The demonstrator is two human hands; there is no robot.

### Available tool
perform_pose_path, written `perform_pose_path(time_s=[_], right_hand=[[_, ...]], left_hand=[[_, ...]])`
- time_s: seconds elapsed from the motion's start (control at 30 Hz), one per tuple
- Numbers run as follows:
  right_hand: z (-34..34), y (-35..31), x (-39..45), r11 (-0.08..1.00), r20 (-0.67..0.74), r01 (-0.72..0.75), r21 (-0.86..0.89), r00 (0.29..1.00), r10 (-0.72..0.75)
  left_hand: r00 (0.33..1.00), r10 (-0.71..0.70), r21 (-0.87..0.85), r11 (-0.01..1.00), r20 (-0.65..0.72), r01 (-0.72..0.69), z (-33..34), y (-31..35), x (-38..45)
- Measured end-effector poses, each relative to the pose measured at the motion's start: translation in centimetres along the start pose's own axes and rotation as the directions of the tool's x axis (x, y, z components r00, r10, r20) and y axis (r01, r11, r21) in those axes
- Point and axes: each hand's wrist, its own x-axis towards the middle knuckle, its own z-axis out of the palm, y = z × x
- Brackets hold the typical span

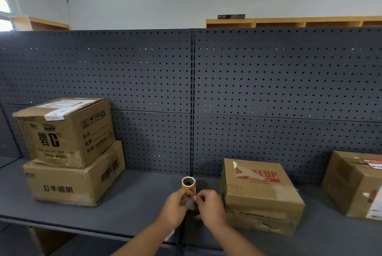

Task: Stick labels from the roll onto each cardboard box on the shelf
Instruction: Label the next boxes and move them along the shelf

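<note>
Both hands meet over the dark grey shelf (128, 200), fingertips pinched narrow on 1 small label (189, 203) held between them: left hand (173, 209) on its left edge, right hand (210, 207) on its right. Just beyond the fingers the label roll (188, 183) appears to rest on the shelf, open core facing the camera. Right of the fingers, close by, sits 1 cardboard box printed MAKEUP (260, 195); further right, another box (355, 183) at the frame edge. Well to the left, 2 stacked boxes: baby wipes box (66, 131) on top of a flatter box (72, 183). Pegboard back panel (268, 82) behind.
</note>
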Motion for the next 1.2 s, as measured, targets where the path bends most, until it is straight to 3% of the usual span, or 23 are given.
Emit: perform_pose_path(time_s=[0.33,0.53,0.8,1.2], right_hand=[[0.2,0.1,-0.1,0.997,-0.017,0.053,-0.050,0.998,-0.054],[0.3,0.3,-0.2,0.996,-0.018,0.079,-0.037,0.997,-0.080],[-0.2,0.0,-0.2,0.996,-0.008,0.087,-0.036,0.996,-0.087],[-1.1,-1.6,-2.6,0.999,0.059,-0.052,-0.001,0.997,0.052]], left_hand=[[0.999,-0.037,-0.090,0.995,-0.032,0.034,0.0,0.2,-0.3],[0.997,0.047,0.015,0.999,-0.065,-0.046,0.1,0.5,-0.2],[0.996,0.070,0.015,0.998,-0.056,-0.069,-0.1,0.3,0.3],[0.992,0.003,0.066,0.998,-0.125,0.006,-0.2,0.2,0.2]])
